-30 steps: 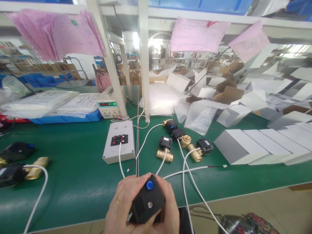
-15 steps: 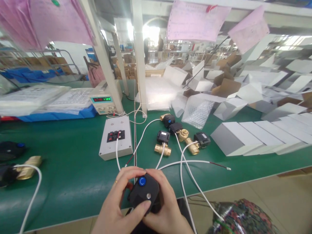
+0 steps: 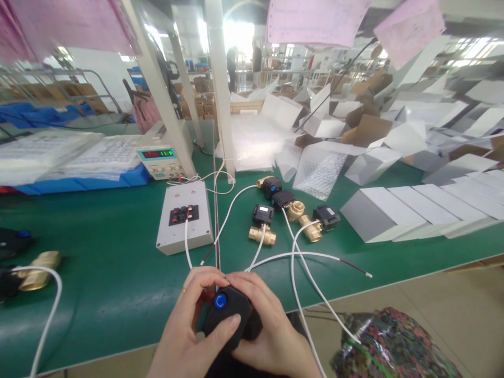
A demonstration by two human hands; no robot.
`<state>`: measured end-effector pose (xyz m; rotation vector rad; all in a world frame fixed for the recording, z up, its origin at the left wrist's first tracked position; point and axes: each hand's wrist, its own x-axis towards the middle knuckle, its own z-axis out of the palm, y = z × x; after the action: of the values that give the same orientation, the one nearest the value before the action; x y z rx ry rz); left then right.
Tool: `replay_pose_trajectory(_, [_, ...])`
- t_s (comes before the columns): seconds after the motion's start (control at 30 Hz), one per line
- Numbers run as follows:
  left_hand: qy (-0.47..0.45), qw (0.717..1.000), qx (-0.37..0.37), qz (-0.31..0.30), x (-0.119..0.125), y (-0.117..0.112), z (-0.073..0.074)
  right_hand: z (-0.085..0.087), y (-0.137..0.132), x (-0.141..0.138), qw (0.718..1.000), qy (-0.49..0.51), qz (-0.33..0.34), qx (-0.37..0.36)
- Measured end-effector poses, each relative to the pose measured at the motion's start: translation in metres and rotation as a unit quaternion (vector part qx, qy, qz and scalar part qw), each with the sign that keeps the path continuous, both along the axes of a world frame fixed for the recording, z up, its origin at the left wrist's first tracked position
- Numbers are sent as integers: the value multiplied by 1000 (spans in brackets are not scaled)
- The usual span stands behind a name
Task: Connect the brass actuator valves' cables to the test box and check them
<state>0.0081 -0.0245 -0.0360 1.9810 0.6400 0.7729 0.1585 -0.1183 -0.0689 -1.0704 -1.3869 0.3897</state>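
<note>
A black valve actuator (image 3: 233, 303) with a round blue indicator on its face is held low at the bench's front edge. My left hand (image 3: 192, 328) wraps its left side, thumb pressed across the face. From the other side, my right hand (image 3: 273, 328) closes its fingers round the top and right edge. The actuator's underside is hidden by my hands. Beyond them lie several motorised brass ball valves, among them an upright one (image 3: 262, 235) and one at the right (image 3: 311, 230), with white cables. A grey test box (image 3: 185, 236) has a white cable plugged into its black terminals.
Behind the test box stands a power supply (image 3: 159, 160) with a lit display. White cartons (image 3: 380, 215) line the right side, with bubble wrap (image 3: 321, 168) behind. Another brass valve (image 3: 41, 270) lies at the left. A flowered bundle (image 3: 397, 341) sits below the bench edge.
The actuator has shifted slightly left and turned a little in my hands. My left thumb now covers the silver spot on its face. The view has tilted slightly.
</note>
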Motion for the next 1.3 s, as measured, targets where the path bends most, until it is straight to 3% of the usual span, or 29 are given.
replay_pose_trajectory(0.13, [26, 987, 157, 33, 3, -6, 6, 3, 2, -1, 1000, 16, -19, 2])
replay_pose_trajectory(0.2, [29, 982, 183, 45, 6, -9, 8, 4, 3, -1, 999, 24, -22, 8])
replay_pose_trajectory(0.33, [14, 986, 151, 70, 9, -17, 11, 1, 3, 0, 999, 34, -14, 11])
replay_pose_trajectory(0.5, [40, 992, 105, 54, 6, -19, 14, 0, 2, 4, 999, 45, 20, 2])
replay_pose_trajectory(0.73, [112, 993, 37, -30, 1, 1, 22, 11, 1, 13, 995, 43, 93, -17])
replay_pose_trajectory(1.13, [141, 988, -9, -54, 1, 7, 22, 11, 2, 18, 991, 27, 123, -36])
replay_pose_trajectory(1.3, [121, 992, -7, -37, -1, 4, 29, 14, 4, 20, 989, 16, 134, -63])
